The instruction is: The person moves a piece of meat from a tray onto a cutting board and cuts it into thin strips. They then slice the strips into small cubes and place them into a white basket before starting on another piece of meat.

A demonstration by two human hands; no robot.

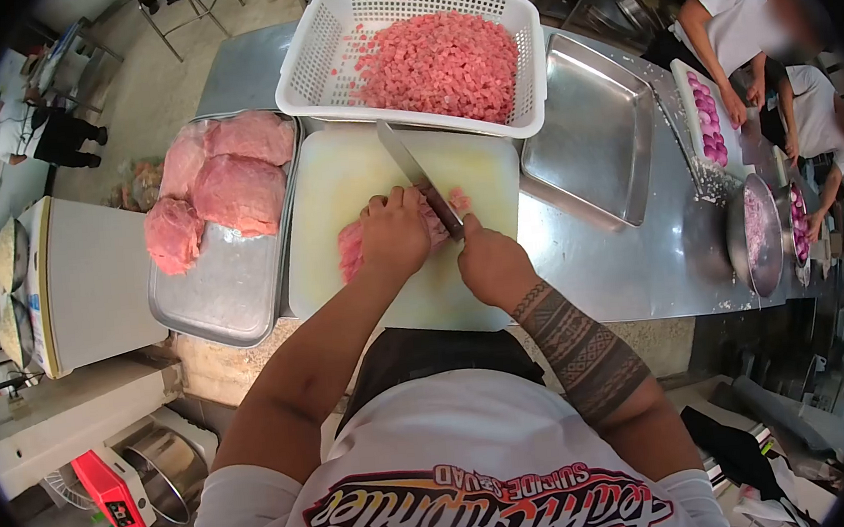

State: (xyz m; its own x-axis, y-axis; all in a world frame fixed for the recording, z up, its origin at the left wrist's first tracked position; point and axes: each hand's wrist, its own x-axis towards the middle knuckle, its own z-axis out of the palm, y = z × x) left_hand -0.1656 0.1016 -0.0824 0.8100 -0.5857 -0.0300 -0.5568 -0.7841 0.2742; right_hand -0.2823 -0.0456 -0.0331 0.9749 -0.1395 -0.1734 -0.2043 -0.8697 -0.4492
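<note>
My right hand [492, 259] is wrapped round the dark handle of a kitchen knife [407, 161], its blade slanting away to the upper left. Beneath my left hand [394, 234] lies a piece of raw pink meat [351, 251], which the curled fingers press onto the white cutting board [334, 171]. The blade passes close beside those fingers. Small cut bits of meat [460, 199] sit just right of the knife. My left hand hides much of the piece it holds.
A white perforated basket [290, 74] of diced meat [444, 61] stands beyond the board. On the left, a metal tray [220, 301] bears large meat pieces [240, 194]. Right are another metal tray [579, 109], a bowl [760, 279] and co-workers [732, 21] handling purple onions [705, 118].
</note>
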